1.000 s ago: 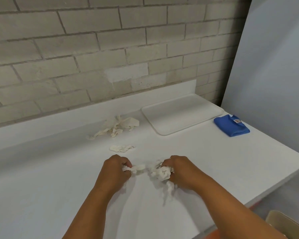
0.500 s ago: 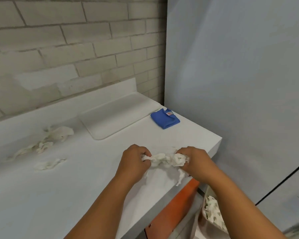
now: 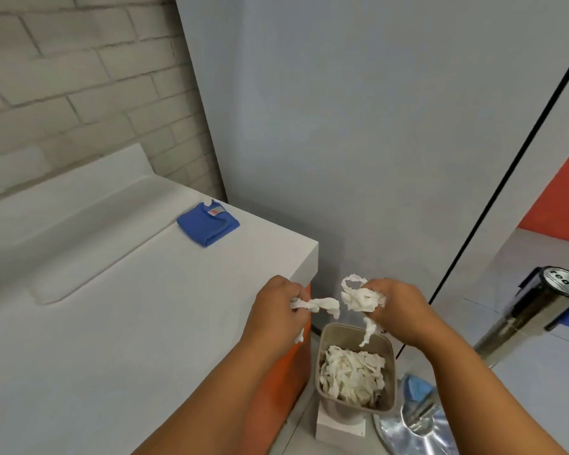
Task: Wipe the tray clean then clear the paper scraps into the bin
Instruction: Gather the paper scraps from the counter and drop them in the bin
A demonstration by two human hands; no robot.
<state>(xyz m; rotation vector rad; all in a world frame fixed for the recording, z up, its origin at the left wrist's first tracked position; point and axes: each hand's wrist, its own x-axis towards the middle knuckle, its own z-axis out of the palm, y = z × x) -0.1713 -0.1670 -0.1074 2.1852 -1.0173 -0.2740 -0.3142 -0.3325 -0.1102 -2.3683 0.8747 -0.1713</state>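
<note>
1. Your left hand is curled tight round a twisted strip of white torn paper, which sticks out to the right of your fist, past the corner of the white table.
2. Your right hand grips a larger crumpled wad of white paper scraps; one strand dangles below your fingers.
3. The beige, rounded-square plastic bin stands on the floor below your hands, directly under the dangling strand, and holds a heap of white paper scraps.
4. The white rectangular tray lies on the table well beyond your left hand, to its left.
5. The folded blue cloth lies just right of the tray's far end, farther from you than your left hand.
6. A shiny metal post stands to the right of your right hand.
</note>
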